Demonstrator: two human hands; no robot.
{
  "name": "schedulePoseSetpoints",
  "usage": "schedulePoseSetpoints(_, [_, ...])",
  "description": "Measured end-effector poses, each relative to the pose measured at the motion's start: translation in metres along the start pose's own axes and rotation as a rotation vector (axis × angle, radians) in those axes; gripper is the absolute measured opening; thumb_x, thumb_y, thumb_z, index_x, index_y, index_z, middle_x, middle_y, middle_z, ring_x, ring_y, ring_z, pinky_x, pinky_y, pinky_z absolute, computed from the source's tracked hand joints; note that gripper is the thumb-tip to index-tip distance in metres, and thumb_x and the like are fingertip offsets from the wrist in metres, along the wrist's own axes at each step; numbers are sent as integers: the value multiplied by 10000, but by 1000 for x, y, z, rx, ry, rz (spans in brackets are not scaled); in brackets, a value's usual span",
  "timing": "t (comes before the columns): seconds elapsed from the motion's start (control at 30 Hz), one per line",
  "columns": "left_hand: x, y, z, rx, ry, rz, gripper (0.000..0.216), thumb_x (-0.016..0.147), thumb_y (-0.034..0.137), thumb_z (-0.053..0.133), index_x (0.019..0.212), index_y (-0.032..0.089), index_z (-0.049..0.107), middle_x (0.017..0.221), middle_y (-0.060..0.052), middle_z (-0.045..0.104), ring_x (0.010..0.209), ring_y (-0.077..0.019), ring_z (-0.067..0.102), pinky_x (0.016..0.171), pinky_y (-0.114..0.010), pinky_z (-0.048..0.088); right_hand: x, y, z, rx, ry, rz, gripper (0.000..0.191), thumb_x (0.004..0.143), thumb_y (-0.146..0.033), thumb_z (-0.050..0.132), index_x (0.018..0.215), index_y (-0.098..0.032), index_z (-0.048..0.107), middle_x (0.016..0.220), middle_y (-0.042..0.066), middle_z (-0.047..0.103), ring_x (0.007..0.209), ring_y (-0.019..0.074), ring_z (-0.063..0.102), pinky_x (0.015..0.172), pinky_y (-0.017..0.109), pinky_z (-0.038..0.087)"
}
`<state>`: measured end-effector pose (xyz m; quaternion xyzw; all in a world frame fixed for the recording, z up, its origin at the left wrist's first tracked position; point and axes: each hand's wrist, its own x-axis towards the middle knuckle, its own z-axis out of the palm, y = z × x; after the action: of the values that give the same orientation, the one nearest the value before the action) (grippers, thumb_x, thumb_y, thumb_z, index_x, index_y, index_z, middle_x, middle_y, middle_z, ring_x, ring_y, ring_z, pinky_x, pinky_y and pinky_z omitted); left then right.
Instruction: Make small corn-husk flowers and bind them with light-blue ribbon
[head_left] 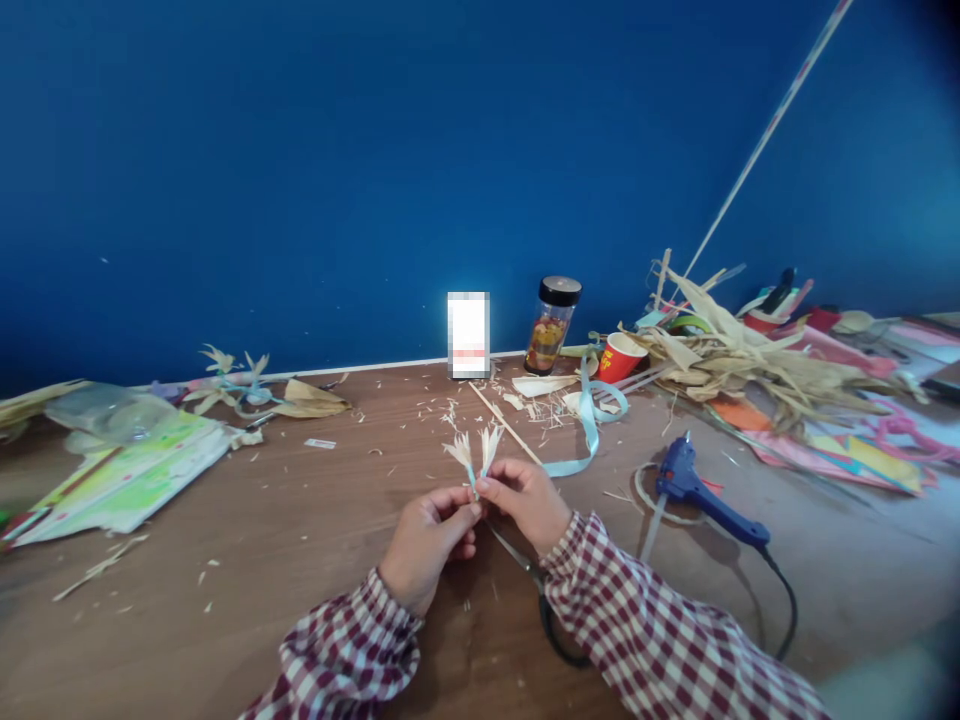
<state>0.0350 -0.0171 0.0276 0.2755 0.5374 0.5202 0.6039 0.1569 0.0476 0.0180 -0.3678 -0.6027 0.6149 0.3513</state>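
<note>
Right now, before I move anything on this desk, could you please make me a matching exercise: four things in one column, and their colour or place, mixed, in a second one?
1 glue gun
2 paper cup
3 jar
4 husk flower

a pinched by left hand and right hand
b has a black lid
c red
d blue

Pairs: 1-d, 2-c, 3-b, 4-a

Left hand (427, 540) and right hand (527, 500) meet at centre, fingertips pinched together, thumbs uppermost. Both forearms in checked sleeves, angled inward.
</note>
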Motion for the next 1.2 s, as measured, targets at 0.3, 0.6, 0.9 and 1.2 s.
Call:
schedulePoseSetpoints(0.3, [0,1,-1,24,-12,-14,276,599,312,694,794,126,634,562,30,526,445,-39,421,412,-153,390,-1,-1,-1,-85,-40,-3,271,741,-407,549,684,-144,569,568,-27,521,519,76,418,495,200,335])
schedulePoseSetpoints(0.6, [0,-1,-2,15,-5,24,238,620,353,673,663,127,612,594,18,550,443,-34,410,413,-151,370,-1,1,-2,-65,-72,5,290,739,-432,543,701,-146,567,581,-10,564,531,91,468,496,209,351])
schedulePoseSetpoints(0.9, [0,-1,0,11,34,32,258,619,360,671,628,118,584,544,20,529,426,-36,404,396,-149,351,-2,-4,-1,-10,-76,17,299,748,-431,535,711,-140,589,550,-24,539,487,74,421,460,199,314])
schedulePoseSetpoints(1.2, [-1,-4,1,101,-19,57,255,640,369,650,691,121,619,604,9,549,461,-50,434,425,-162,393,-2,-3,-2,-68,-13,39,297,735,-413,551,628,-137,566,506,-27,515,472,73,418,446,194,313])
